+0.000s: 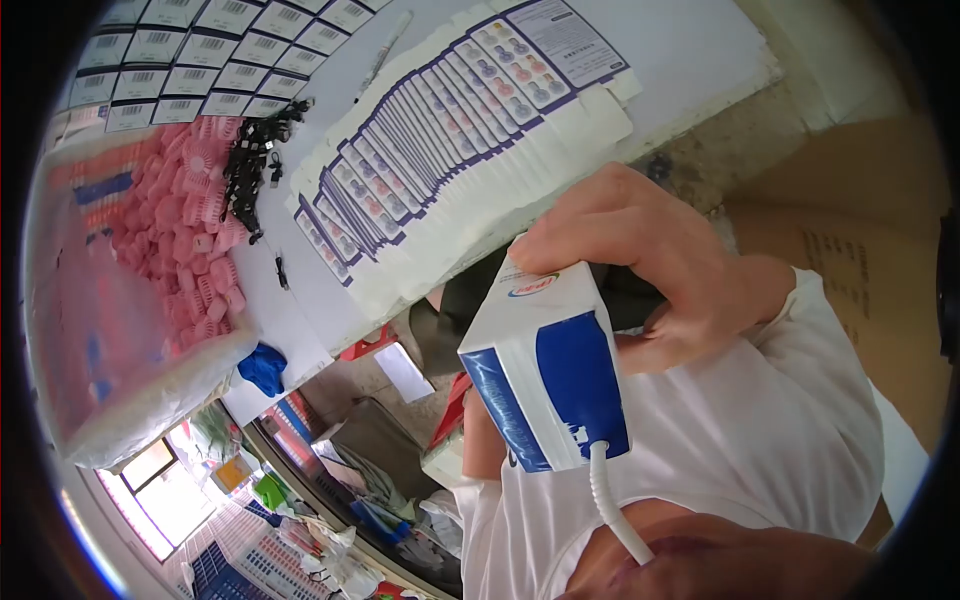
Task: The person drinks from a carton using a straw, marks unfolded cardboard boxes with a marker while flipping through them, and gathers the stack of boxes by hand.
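My right hand [640, 240] is wrapped round a white and blue drink carton [580, 370], with fingers over its top and side. A white bendy straw [605, 500] runs from the carton up to the mouth at the bottom edge. Part of my left arm [481, 440] shows behind the carton, but my left hand cannot be made out. Beyond the carton, a long overlapping row of printed flat boxes [440, 130] lies on the white table [330, 320].
Stacked white barcoded boxes [190, 50] stand at the top left. Pink plastic items [190, 220], black cables [245, 170] and a blue crumpled item [262, 369] lie nearby. A pen [385, 55] is behind the row. A cardboard box [840, 230] is at right.
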Available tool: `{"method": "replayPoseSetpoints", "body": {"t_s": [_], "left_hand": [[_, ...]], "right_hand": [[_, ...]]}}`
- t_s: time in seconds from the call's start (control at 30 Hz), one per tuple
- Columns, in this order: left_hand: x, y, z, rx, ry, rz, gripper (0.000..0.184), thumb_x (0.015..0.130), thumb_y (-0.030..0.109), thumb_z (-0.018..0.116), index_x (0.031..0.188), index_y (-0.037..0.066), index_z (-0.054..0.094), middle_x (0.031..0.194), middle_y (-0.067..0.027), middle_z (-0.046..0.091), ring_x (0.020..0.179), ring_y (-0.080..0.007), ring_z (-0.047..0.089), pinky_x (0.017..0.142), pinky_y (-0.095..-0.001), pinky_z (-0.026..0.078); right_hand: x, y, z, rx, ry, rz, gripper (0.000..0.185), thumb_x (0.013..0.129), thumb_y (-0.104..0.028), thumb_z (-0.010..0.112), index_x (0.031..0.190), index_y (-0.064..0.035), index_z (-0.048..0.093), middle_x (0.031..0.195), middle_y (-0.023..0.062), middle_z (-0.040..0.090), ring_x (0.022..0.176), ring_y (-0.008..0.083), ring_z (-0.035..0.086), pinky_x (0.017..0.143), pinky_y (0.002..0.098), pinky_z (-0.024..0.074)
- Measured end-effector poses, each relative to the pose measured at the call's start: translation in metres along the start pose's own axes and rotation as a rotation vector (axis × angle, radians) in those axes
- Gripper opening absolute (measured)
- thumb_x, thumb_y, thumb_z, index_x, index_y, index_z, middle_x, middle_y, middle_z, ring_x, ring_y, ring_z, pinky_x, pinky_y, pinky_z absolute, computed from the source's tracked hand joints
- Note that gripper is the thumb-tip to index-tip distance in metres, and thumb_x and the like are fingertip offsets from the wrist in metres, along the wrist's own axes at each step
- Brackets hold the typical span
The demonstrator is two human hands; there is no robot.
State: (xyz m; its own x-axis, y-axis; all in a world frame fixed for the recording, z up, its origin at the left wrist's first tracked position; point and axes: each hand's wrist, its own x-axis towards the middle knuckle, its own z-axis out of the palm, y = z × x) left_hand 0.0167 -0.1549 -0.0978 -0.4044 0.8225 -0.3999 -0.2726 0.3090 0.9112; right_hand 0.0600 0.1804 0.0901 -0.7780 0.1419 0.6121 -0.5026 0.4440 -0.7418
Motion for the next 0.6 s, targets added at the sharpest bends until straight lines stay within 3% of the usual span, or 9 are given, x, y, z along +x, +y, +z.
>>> {"method": "replayPoseSetpoints", "body": {"t_s": [0.13, 0.27, 0.6], "left_hand": [[0.047, 0.027, 0.003, 0.455, 0.191, -0.045, 0.056, 0.092, 0.005, 0.064, 0.139, -0.001, 0.035, 0.127, -0.0172, 0.054, 0.116, -0.025, 0.054, 0.097, -0.0359, 0.046], [0.079, 0.022, 0.005, 0.831, 0.217, -0.023, 0.053, 0.092, 0.006, 0.063, 0.137, -0.001, 0.037, 0.124, -0.0172, 0.054, 0.114, -0.0254, 0.055, 0.095, -0.0363, 0.047], [0.097, 0.003, 0.006, 1.086, 0.168, -0.062, 0.045, 0.092, 0.008, 0.062, 0.131, 0.0, 0.04, 0.118, -0.0172, 0.056, 0.109, -0.0265, 0.057, 0.091, -0.0374, 0.048]], "right_hand": [[0.01, 0.004, 0.002, -0.002, -0.001, 0.002, 0.051, 0.075, -0.016, 0.081, 0.118, -0.0012, 0.059, 0.11, 0.0109, 0.066, 0.096, 0.0245, 0.062, 0.081, 0.0334, 0.0494], [0.02, 0.011, 0.005, -0.011, -0.027, 0.011, 0.052, 0.074, -0.016, 0.082, 0.119, -0.0021, 0.059, 0.11, 0.0097, 0.066, 0.096, 0.0243, 0.061, 0.081, 0.0332, 0.049], [0.028, 0.025, 0.015, 0.036, -0.05, 0.026, 0.055, 0.074, -0.017, 0.083, 0.12, -0.0011, 0.059, 0.111, 0.01, 0.065, 0.097, 0.0245, 0.06, 0.08, 0.0328, 0.0493]]}}
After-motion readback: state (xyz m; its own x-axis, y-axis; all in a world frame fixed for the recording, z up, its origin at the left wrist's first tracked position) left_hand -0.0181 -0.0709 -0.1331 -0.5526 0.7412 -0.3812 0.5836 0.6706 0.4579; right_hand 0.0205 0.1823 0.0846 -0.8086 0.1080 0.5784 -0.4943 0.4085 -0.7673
